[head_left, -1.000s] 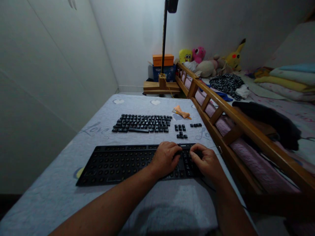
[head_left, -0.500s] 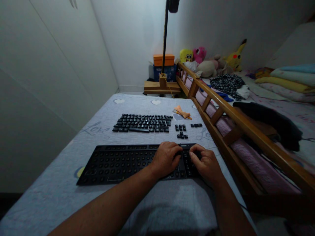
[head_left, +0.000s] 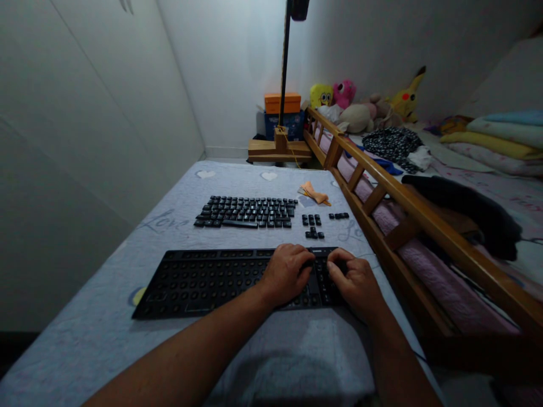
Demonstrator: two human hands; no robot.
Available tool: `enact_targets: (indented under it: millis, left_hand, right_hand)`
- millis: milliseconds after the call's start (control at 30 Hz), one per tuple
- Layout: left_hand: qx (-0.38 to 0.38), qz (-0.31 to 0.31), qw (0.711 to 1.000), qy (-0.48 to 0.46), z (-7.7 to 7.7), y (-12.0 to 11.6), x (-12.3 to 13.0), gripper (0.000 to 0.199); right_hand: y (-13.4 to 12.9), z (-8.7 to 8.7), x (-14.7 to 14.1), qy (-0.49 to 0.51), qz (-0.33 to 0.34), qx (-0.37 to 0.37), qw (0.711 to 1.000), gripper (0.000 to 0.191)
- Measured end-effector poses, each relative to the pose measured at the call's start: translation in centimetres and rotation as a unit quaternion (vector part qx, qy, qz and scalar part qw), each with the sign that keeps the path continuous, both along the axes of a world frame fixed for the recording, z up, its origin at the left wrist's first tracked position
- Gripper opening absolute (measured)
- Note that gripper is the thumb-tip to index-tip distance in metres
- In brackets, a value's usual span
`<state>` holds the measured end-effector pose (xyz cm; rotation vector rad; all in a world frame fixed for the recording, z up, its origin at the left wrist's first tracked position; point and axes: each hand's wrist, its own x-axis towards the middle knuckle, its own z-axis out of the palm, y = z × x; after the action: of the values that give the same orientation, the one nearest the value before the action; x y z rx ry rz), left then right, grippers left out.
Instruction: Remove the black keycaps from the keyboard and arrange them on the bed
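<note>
Barely any shift: left hand [head_left: 289,275] curled on keyboard [head_left: 199,282], right hand [head_left: 355,281] curled at number pad [head_left: 323,285], grips unclear; work lingers there.

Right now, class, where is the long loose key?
In the head view, the long key lies left of centre, in the nearest row of the largest key block, beyond the far edge of the keyboard.

The bare left forearm [head_left: 190,353] enters from 7 o'clock and slants toward 2 o'clock, ending in the left hand [head_left: 289,274], back upward, fingers [head_left: 306,258] bent. The right forearm [head_left: 394,347] rises from 5 o'clock toward 11; the right hand [head_left: 355,281] curls, thumb [head_left: 338,275] and index finger [head_left: 340,255] tips close together.
</note>
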<state>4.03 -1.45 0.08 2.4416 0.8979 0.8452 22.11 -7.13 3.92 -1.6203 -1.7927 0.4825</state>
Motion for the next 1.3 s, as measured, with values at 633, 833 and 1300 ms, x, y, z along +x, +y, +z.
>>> enact_targets:
  millis: [633, 833, 1300]
  left_hand:
    - [0.002, -0.001, 1.0, 0.0, -0.2, 0.06, -0.02, 0.023]
    - [-0.002, 0.0, 1.0, 0.008, 0.16, -0.05, 0.01, 0.022]
    - [-0.001, 0.001, 1.0, 0.004, -0.13, 0.07, 0.0, 0.022]
  right_hand:
    - [0.16, -0.4, -0.41, 0.014, -0.02, 0.0, 1.0, 0.021]
    - [0.21, -0.2, -0.61, 0.011, -0.032, -0.004, 0.999, 0.021]
    - [0.26, -0.89, -0.71, -0.042, -0.024, 0.046, 0.998, 0.018]
